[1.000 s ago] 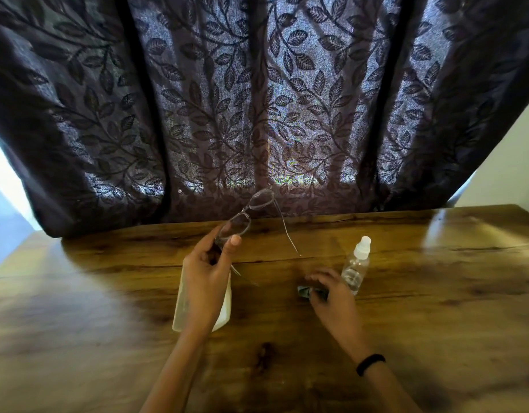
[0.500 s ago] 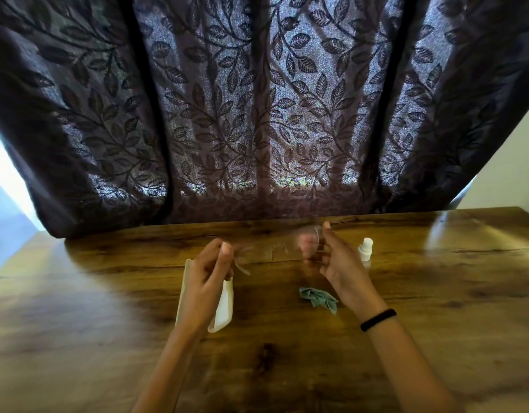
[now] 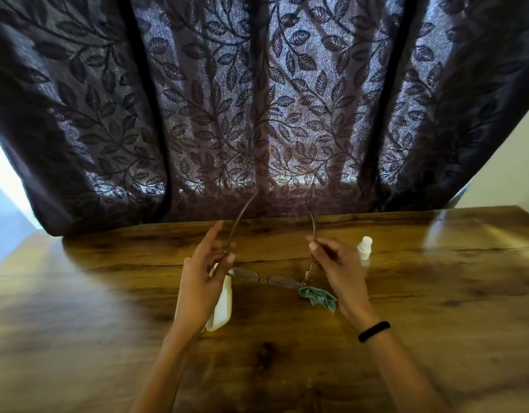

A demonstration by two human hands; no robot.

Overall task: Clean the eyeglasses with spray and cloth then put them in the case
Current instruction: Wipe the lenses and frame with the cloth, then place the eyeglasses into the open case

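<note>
- The left hand (image 3: 203, 281) pinches one temple of the eyeglasses (image 3: 269, 279) and the right hand (image 3: 337, 271) pinches the other, holding them over the table (image 3: 436, 299).
- From the lenses, the cloth (image 3: 318, 297) lies at 4 o'clock, the case (image 3: 223, 307) at 8 o'clock and the spray bottle (image 3: 365, 248) at 2 o'clock.

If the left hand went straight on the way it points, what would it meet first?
Probably the dark leaf-patterned curtain behind the wooden table; the left hand points there over bare wood, but depth is unclear.
</note>
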